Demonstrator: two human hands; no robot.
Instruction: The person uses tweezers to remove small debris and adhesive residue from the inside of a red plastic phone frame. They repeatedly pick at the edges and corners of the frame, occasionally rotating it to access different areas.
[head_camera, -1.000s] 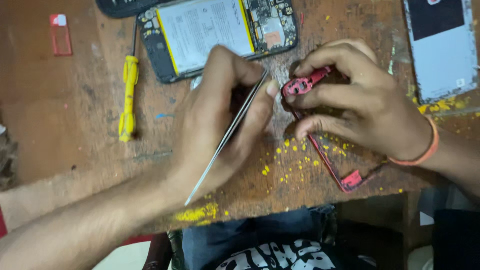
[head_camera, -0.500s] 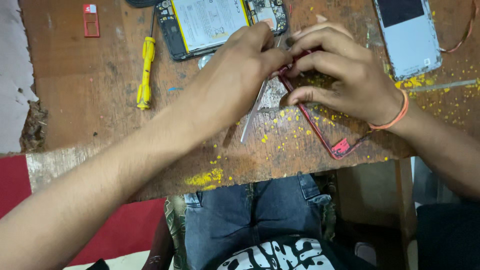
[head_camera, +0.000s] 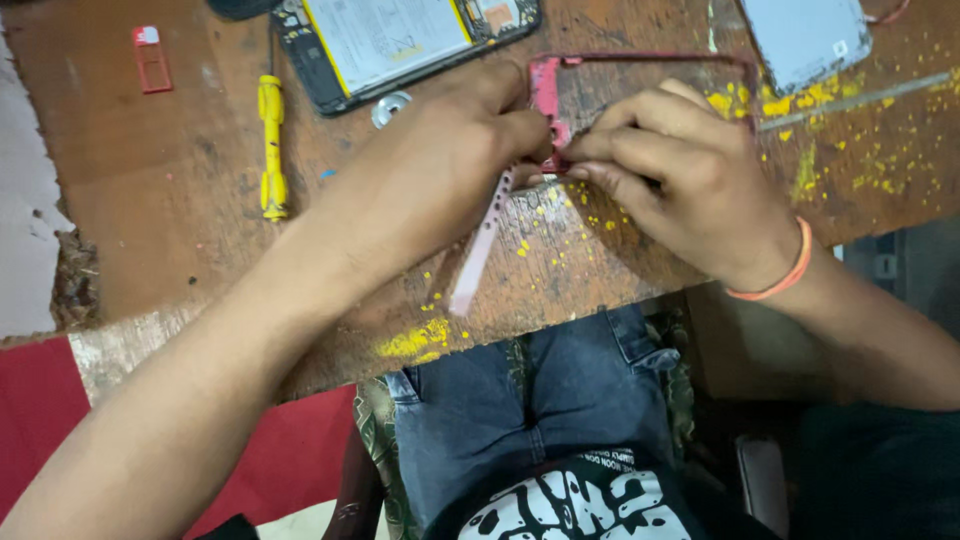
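I see my left hand (head_camera: 440, 160) gripping slim metal tweezers (head_camera: 478, 250) and my right hand (head_camera: 680, 175) pinching the thin red plastic phone frame (head_camera: 548, 90) flat on the scuffed wooden counter (head_camera: 170, 240), near a yellow screwdriver (head_camera: 271, 150)

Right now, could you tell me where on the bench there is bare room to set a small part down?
Bare wood lies left of the yellow screwdriver, below the red card tray. A narrower strip runs along the near edge right of the right hand, speckled with yellow crumbs. The middle is crowded: left hand with tweezers, the red frame, the opened phone.
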